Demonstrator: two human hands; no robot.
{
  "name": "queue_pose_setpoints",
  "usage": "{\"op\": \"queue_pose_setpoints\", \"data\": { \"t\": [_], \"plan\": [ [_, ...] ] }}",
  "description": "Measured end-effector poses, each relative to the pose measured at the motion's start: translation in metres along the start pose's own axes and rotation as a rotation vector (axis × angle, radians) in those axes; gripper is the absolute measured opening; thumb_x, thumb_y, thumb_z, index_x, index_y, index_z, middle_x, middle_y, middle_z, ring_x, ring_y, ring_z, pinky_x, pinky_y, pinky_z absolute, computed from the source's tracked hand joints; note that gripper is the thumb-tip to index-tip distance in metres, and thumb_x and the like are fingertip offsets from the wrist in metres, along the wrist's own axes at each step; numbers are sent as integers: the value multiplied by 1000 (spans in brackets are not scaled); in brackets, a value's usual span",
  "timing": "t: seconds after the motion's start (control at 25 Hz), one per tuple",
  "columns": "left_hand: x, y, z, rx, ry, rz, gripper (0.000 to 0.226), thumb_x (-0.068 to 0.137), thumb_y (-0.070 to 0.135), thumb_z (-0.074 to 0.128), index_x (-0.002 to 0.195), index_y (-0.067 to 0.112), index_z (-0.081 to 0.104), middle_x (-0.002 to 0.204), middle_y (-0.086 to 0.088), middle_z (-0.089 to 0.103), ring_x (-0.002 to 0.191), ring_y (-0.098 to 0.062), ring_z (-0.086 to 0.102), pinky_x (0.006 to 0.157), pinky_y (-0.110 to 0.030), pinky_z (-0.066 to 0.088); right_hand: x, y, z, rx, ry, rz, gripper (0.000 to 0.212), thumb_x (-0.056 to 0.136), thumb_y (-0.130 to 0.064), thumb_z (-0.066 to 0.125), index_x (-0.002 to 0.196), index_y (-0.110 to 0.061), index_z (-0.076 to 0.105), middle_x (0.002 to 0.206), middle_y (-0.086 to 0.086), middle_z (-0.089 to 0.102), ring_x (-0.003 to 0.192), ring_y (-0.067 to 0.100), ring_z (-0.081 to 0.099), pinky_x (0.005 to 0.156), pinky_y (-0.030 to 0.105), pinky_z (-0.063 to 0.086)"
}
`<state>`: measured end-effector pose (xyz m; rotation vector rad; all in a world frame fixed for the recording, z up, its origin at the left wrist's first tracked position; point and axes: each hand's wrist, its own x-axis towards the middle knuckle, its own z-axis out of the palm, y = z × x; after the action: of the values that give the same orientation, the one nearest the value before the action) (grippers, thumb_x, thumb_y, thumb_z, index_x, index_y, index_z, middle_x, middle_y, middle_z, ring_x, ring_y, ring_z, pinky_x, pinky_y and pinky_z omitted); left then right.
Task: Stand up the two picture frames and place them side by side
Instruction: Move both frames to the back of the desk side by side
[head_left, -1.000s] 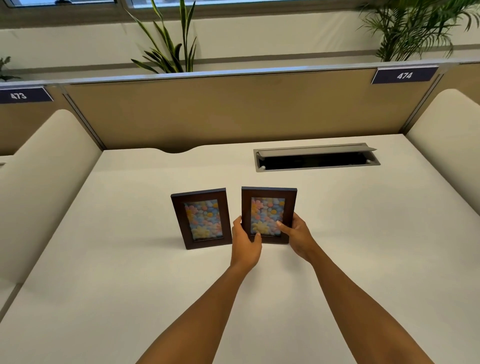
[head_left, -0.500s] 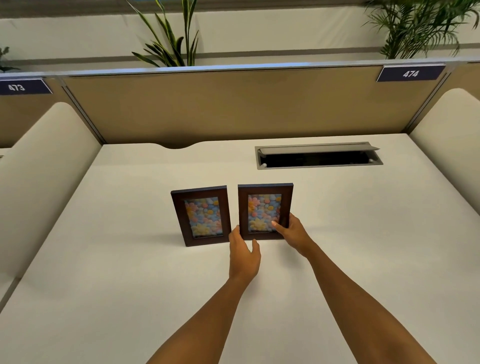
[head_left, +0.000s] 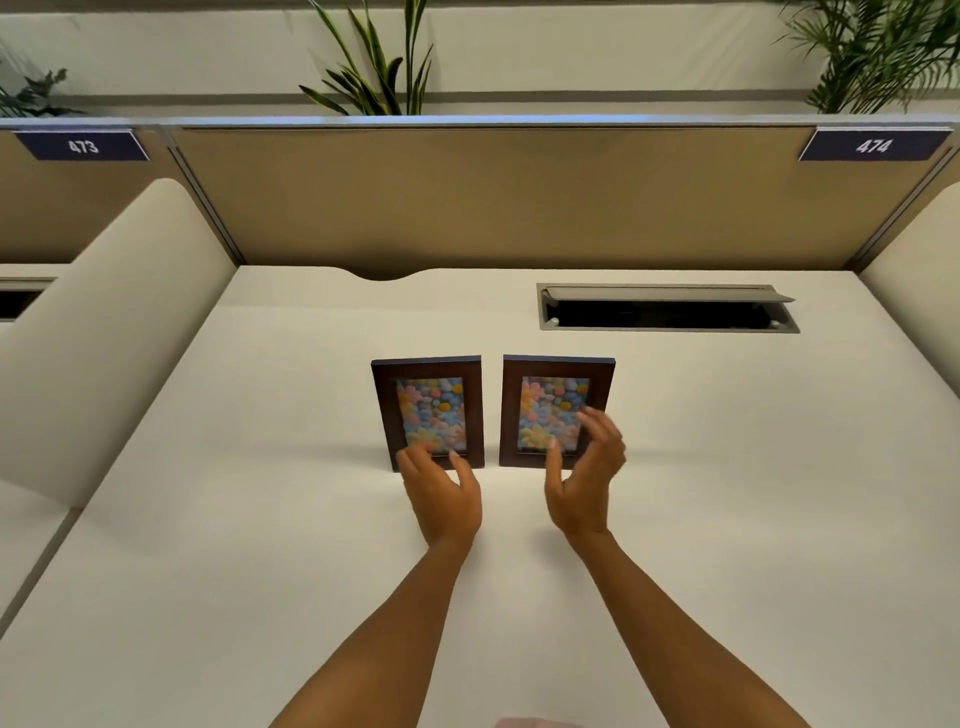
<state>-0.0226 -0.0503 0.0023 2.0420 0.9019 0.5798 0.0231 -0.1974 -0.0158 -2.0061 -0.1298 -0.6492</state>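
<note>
Two dark brown picture frames with colourful flower pictures stand upright side by side on the white desk (head_left: 260, 519), a narrow gap between them. The left frame (head_left: 429, 395) has my left hand (head_left: 441, 493) in front of its lower edge, fingertips overlapping the bottom of the frame. In front of the right frame (head_left: 556, 389) my right hand (head_left: 587, 478) hovers with fingers spread and slightly blurred, holding nothing.
An open grey cable slot (head_left: 667, 312) is set into the desk behind the right frame. A tan partition (head_left: 493, 197) with labels 473 and 474 closes the back. Rounded cream dividers (head_left: 104, 322) flank both sides. Plants rise behind the partition.
My right hand has let go of the right frame and drawn back, fingers apart. My left hand has shifted left, from beside the right frame to the front of the left frame.
</note>
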Motion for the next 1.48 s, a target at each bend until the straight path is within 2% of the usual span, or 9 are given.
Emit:
{"op": "queue_pose_setpoints", "data": {
  "t": [0.08,0.2,0.28,0.4,0.6,0.96,1.2,1.4,1.48],
  "plan": [
    [15,-3,-7,-32,59,-50,30,91,18,64,115,8,49,120,-14,52,106,-30,60,87,-38,56,-18,-13,11,34,-146,-54,51,88,-21,65,133,-20,42,139,0,45,134,13,40,110,38,39],
    [32,-10,-16,-23,69,-156,40,89,16,66,123,6,47,126,-15,49,109,-33,60,92,-42,54,-54,-32,27,55,-403,56,56,89,-30,64,135,-40,34,142,-9,45,130,1,41,112,34,41],
    [39,-16,-19,-69,44,-219,47,90,13,65,131,7,44,135,-15,44,116,-34,59,93,-41,55,-74,-38,37,28,-567,158,61,90,-37,61,139,-44,26,151,-11,38,135,2,37,116,30,33],
    [45,-28,-22,-153,-42,-244,50,94,9,59,140,10,40,147,-12,39,131,-34,51,101,-41,50,-84,-41,49,21,-679,261,74,92,-35,59,150,-36,12,162,-10,18,147,10,24,117,25,18],
    [53,-40,-22,-222,-125,-263,48,96,12,59,142,11,43,147,-12,48,132,-32,51,105,-41,47,-80,-46,62,32,-747,398,84,95,-32,57,153,-28,-4,165,-7,1,152,15,10,118,27,12],
    [68,-43,-22,-252,-78,-230,34,96,19,61,128,8,57,128,-14,64,116,-31,62,96,-38,53,-74,-48,72,88,-675,440,90,86,-27,71,153,-28,11,162,-7,20,148,15,24,116,26,22],
    [87,-49,-27,-267,-42,-225,33,95,20,63,125,6,58,124,-15,65,112,-31,63,88,-31,51,-73,-48,82,132,-701,419,93,83,-30,74,151,-34,12,153,-23,18,146,12,27,114,23,25],
    [113,-54,-27,-269,-26,-209,32,94,19,65,123,6,59,121,-16,66,108,-32,65,83,-26,51,-60,-53,106,130,-749,398,95,82,-34,74,152,-32,9,160,-14,18,147,11,25,118,28,26],
    [129,-54,-27,-259,-32,-199,31,94,19,65,122,6,60,120,-16,67,108,-32,65,84,-28,51,-53,-54,119,129,-763,386,96,82,-35,74,153,-31,8,161,-12,17,147,10,23,117,25,24]
  ]
}}
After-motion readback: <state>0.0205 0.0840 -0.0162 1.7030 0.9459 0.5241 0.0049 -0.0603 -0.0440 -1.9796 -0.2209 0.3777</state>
